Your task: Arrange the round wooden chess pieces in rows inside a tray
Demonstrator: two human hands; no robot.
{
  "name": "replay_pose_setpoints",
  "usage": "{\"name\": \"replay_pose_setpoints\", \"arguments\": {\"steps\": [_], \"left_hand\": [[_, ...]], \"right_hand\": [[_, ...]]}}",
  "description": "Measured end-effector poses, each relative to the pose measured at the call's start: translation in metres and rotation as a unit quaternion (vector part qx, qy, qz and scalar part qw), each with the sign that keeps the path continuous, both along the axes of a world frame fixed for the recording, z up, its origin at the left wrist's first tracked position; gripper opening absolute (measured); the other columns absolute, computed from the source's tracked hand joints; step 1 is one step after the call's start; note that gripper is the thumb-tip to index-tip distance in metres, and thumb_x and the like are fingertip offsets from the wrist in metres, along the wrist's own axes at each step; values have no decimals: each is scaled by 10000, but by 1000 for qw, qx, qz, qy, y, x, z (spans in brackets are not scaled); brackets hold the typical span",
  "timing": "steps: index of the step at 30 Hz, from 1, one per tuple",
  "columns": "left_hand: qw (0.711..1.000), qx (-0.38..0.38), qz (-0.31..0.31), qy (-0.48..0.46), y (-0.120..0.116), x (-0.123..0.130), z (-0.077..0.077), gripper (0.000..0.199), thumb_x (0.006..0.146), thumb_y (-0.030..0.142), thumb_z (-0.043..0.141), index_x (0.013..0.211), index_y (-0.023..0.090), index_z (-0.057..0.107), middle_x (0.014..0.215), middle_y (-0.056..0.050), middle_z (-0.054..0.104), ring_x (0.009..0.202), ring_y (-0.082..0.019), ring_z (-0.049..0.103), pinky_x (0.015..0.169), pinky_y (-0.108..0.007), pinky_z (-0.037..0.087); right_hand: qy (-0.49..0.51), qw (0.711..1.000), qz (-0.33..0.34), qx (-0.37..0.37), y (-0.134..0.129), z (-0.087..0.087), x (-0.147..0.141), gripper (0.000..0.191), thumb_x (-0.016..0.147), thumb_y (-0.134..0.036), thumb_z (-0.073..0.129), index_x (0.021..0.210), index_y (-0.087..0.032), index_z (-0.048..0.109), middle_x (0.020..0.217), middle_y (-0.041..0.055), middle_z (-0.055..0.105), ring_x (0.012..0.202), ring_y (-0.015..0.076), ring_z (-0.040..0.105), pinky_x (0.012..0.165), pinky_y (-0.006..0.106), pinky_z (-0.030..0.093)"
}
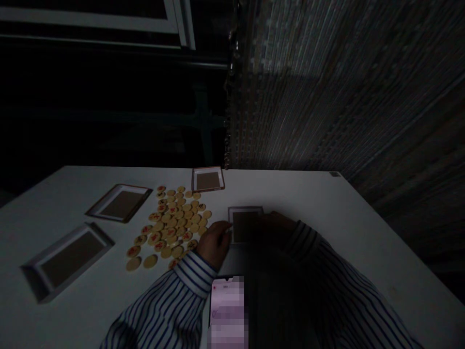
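Note:
In front of me, a small shallow open box (246, 208) with a pale rim and brown inside lies between my hands. My left hand (214, 245) has its fingers curled and closed at the box's left edge. At the right side of the same box is my right hand (278, 224), deep in shadow; its fingers are too dark to make out. Just left of my left hand spreads a loose pile of round wooden Chinese chess pieces (173, 223). Some show red or black characters, while others show plain faces.
Three similar open boxes stand around the pieces: one at the back (208, 181), one at the left (119, 202), and a larger one at the near left (69, 259). A lit phone (227, 310) is below my hands. Behind the white table (345, 232) hangs a string curtain (290, 97).

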State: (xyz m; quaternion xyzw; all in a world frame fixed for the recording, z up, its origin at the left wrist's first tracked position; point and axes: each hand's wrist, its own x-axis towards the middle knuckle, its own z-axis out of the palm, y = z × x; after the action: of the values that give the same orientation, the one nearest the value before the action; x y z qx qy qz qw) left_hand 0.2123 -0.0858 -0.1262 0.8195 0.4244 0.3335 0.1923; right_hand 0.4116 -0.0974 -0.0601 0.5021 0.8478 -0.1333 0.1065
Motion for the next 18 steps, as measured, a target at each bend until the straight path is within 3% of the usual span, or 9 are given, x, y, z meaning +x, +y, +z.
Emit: {"name": "replay_pose_setpoints", "arguments": {"steps": [6, 11, 18], "left_hand": [[1000, -2, 1, 8, 0, -1, -2, 254, 755, 179, 430, 946, 145, 593, 929, -83, 626, 876, -173, 575, 797, -336, 481], [1000, -3, -4, 2, 0, -1, -4, 253, 761, 182, 431, 955, 151, 590, 935, -79, 622, 884, -167, 571, 802, -326, 478], [1000, -10, 3, 10, 0, -1, -2, 248, 764, 193, 435, 950, 148, 594, 938, -80, 621, 887, -169, 571, 814, -331, 471]], "right_hand": [[0, 1000, -5, 13, -3, 8, 0, 247, 785, -378, 436, 881, -249, 623, 922, 27, 643, 836, 171, 589, 711, 259, 407], [-28, 999, 5, 20, -3, 13, -5, 226, 799, -335, 426, 867, -238, 618, 927, 24, 641, 832, 169, 591, 658, 243, 405], [-36, 999, -15, -8, -4, 22, -12, 229, 801, -329, 426, 802, -219, 627, 920, 32, 647, 855, 165, 583, 710, 258, 382]]}}
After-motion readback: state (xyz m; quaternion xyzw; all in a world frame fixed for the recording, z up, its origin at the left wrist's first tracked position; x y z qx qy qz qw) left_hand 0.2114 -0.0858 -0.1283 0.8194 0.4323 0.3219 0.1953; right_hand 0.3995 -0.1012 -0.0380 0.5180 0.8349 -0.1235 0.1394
